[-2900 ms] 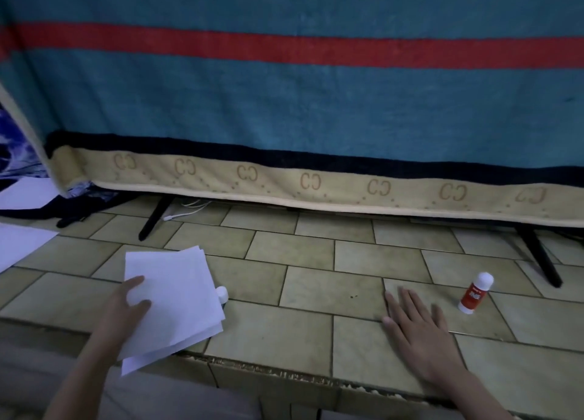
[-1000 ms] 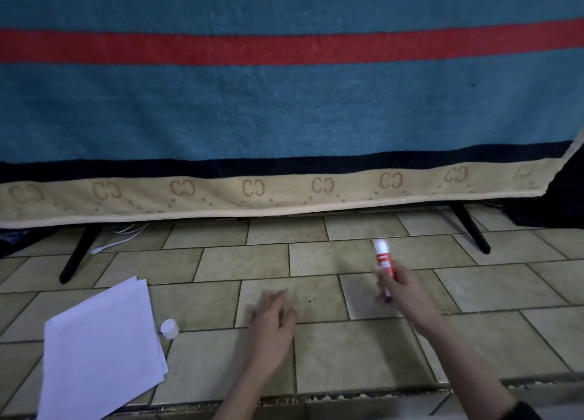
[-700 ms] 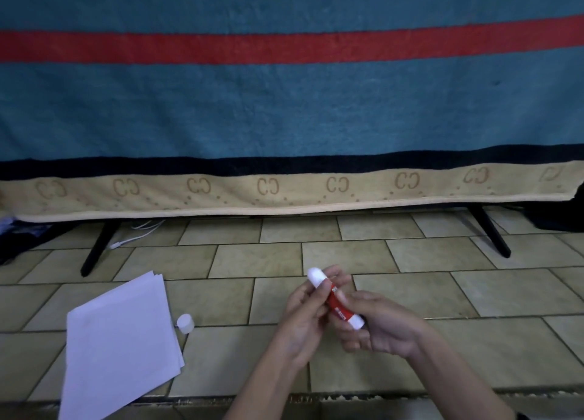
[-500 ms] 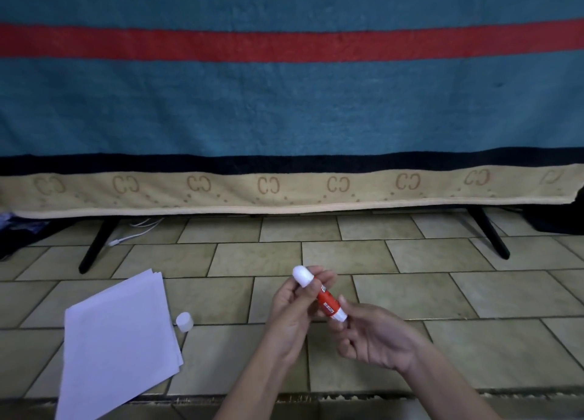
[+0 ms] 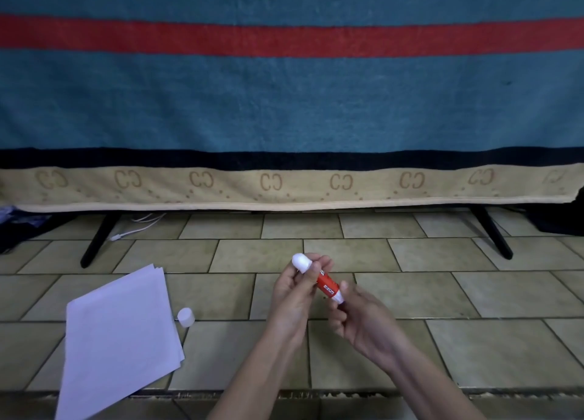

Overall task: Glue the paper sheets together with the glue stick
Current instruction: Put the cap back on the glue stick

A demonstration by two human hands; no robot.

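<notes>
Light, rigid glue stick (image 5: 327, 286) pinched by right hand (image 5: 363, 321) at base, left hand (image 5: 294, 296) gripping white cap (image 5: 301, 262).

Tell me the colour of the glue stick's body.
Red, with a white cap; the glue stick shows best in the head view.

Dim, even light; soft focus, wide-angle bowing at the edges
</notes>
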